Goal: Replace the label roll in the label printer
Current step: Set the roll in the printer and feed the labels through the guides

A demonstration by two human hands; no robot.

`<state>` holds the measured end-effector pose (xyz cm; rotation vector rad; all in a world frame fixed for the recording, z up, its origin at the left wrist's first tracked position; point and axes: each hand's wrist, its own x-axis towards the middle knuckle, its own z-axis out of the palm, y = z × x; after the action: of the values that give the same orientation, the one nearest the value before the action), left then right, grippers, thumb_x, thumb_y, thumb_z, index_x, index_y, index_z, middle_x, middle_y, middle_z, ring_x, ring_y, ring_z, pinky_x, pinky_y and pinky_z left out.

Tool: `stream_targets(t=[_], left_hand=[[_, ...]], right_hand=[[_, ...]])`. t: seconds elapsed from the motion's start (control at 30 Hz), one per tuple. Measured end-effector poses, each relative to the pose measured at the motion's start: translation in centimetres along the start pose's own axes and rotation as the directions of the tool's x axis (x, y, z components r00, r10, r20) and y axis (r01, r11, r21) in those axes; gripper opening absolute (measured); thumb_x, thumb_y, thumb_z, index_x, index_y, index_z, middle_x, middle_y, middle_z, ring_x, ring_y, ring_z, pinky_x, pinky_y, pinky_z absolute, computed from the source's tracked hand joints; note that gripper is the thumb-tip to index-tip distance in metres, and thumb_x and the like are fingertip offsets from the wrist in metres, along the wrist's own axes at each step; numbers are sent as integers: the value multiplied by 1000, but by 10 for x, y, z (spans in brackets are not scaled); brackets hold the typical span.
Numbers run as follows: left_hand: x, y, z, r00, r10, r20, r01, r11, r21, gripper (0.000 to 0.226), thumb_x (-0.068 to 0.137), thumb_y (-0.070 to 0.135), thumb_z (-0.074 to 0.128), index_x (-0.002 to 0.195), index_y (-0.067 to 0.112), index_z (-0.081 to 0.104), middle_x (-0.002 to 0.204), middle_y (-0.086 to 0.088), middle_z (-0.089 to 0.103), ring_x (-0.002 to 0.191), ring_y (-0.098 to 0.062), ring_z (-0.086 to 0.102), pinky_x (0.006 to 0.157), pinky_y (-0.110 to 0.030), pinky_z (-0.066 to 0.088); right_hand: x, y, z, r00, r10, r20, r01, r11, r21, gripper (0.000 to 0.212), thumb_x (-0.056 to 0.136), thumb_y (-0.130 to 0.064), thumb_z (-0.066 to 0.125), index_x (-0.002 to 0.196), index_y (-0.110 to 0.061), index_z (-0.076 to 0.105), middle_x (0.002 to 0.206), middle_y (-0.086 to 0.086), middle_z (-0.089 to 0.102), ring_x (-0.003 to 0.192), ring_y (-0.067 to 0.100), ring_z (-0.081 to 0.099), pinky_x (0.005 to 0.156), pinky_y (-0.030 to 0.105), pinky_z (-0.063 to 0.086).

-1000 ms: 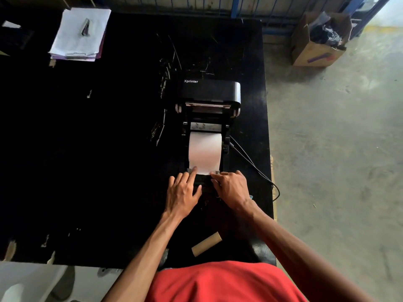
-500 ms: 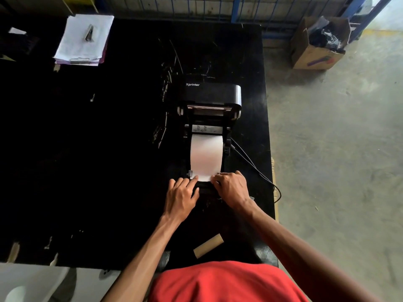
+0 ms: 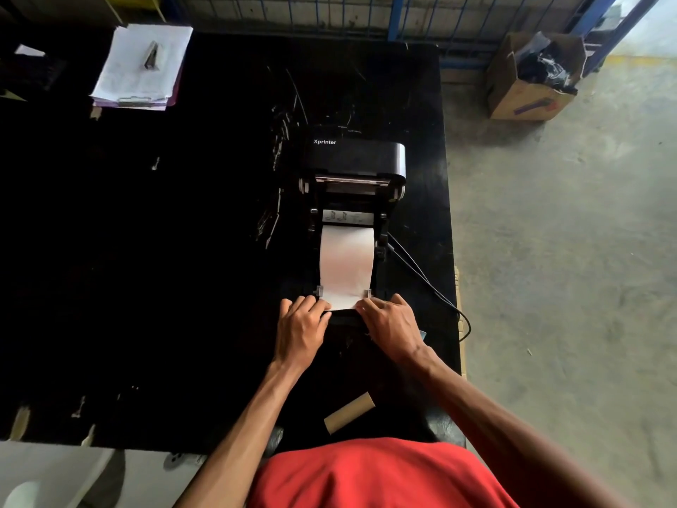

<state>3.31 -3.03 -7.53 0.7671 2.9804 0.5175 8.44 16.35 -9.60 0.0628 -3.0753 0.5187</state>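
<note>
The new roll's paper [image 3: 346,267] lies in the open printer [image 3: 353,199], a white strip drawn toward you from the bay to the front edge of the machine, passing between the two small guides [image 3: 319,290] there. Your left hand [image 3: 301,333] and right hand [image 3: 392,326] sit at either front corner of the strip, fingers curled down onto its leading edge and the printer's front lip; you appear to be pinching or pressing the paper flat rather than gripping anything else (whether the thumbs are under the sheet I cannot tell). The lid [image 3: 354,157], marked Xprinter, stands tipped back behind the bay.

By my reading you are well past halfway. The empty core [image 3: 349,417] lies on the table [image 3: 183,287] near its front edge, close to your body, so the old roll is out and the new one is seated. What seems left: square the strip in the guides, close the lid, and check the feed.

The printer sits near the table's right edge, with its cable [image 3: 421,273] trailing off that side. A clipboard [image 3: 143,69] of papers rests at the far left corner, well apart from the work. On the floor beyond the far right corner stands a cardboard box [image 3: 531,82].
</note>
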Motion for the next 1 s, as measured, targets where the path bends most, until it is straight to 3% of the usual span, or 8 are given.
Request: stream_targets(t=[0.13, 0.33, 0.53, 0.67, 0.77, 0.83, 0.9, 1.0], left_hand=[[-1, -2, -2, 999, 40, -29, -39, 999, 17, 5, 87, 14, 77, 91, 17, 75, 80, 3, 67, 72, -19, 62, 70, -33, 40], [-12, -5, -3, 992, 124, -14, -123, 991, 59, 14, 84, 6, 78, 87, 18, 72, 75, 4, 64, 69, -18, 60, 71, -30, 37], [-26, -8, -6, 987, 160, 19, -160, 987, -2, 14, 83, 8, 79, 87, 18, 71, 78, 5, 65, 71, -17, 61, 73, -30, 40], [-39, -14, -9, 984, 176, 0, -176, 981, -85, 11, 82, 17, 82, 85, 21, 72, 74, 7, 62, 66, -14, 59, 74, -26, 33], [-47, -17, -13, 1000, -6, -21, 2, 982, -190, 15, 81, 37, 75, 89, 25, 75, 64, 12, 51, 58, -10, 52, 71, -28, 33], [-47, -18, -16, 974, -227, -13, 214, 937, -276, 20, 84, 43, 67, 86, 24, 75, 55, 17, 40, 49, -2, 43, 64, -31, 42], [-42, -18, -15, 897, -431, 96, 439, 849, -293, 27, 90, 46, 66, 82, 22, 77, 47, 16, 42, 45, 2, 43, 54, -28, 46], [-33, -12, -6, 729, -569, 380, 683, 640, -353, 35, 90, 51, 68, 89, 19, 81, 55, 5, 62, 54, -10, 58, 52, -24, 42]], right_hand=[[-4, -3, 0, 999, 41, 14, -41, 998, 45, 10, 98, -19, 57, 92, -21, 64, 78, -5, 69, 57, 21, 61, 67, 32, 36], [-19, -12, -2, 999, 46, -9, -45, 996, 81, 11, 99, -21, 55, 95, -22, 65, 84, -9, 73, 56, 15, 62, 67, 33, 41], [-32, -20, -8, 999, 29, -25, -27, 994, 103, 10, 99, -20, 61, 94, -20, 69, 89, -10, 76, 60, 12, 66, 67, 32, 45], [-46, -25, -12, 999, 45, 11, -46, 987, 156, 18, 102, -29, 56, 96, -22, 71, 92, -9, 77, 63, 14, 68, 70, 32, 46], [-54, -28, -11, 977, 214, 7, -205, 930, 304, 25, 98, -43, 59, 91, -25, 75, 83, -11, 77, 64, 5, 69, 66, 22, 49], [-56, -29, -9, 877, 480, 22, -438, 779, 448, 36, 93, -56, 59, 81, -25, 75, 67, -12, 72, 58, 0, 65, 55, 12, 43], [-54, -26, -7, 731, 670, 133, -637, 598, 486, 46, 87, -67, 59, 77, -26, 76, 66, -14, 72, 59, -4, 65, 53, 10, 40], [-50, -22, -4, 642, 681, 351, -749, 462, 475, 47, 80, -70, 65, 83, -26, 81, 75, -15, 75, 71, -6, 67, 59, 12, 44]])
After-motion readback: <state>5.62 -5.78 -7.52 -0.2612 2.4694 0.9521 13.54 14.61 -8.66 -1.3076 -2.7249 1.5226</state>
